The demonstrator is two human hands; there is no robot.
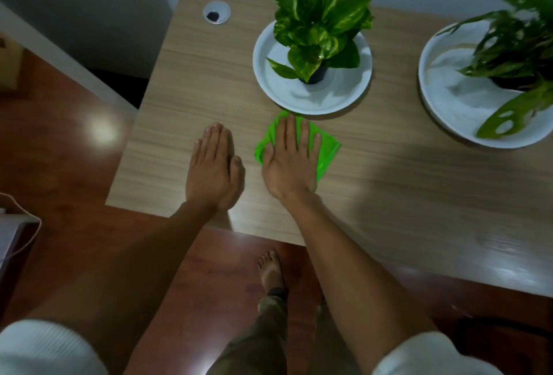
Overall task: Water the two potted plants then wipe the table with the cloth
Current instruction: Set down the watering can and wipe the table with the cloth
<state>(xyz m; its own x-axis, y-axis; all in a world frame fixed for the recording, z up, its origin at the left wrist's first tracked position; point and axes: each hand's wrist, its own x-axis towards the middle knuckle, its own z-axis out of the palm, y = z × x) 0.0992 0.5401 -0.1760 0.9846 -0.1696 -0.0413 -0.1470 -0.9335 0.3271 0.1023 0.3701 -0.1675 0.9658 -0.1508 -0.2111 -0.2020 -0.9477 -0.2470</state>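
Right hand (288,159) flat, fingers spread, pressing green cloth (326,150); left hand (214,165) flat, empty

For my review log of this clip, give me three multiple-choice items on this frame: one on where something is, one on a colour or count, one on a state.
1. Where does the cloth lie?
A. On the floor
B. On the table, just in front of the left plant's white dish
C. Inside the right dish

2. How many potted plants stand on the table?
A. One
B. Two
C. Three

3. What is the right hand doing?
A. Lying flat on the cloth, fingers stretched out
B. Lifting the cloth in a fist
C. Hanging off the table

Key: 1 B, the green cloth sits on the wood beside the dish rim. 2 B, one plant stands in the left dish and another plant in the right dish. 3 A, the palm covers the cloth, while the left hand rests flat on bare table.
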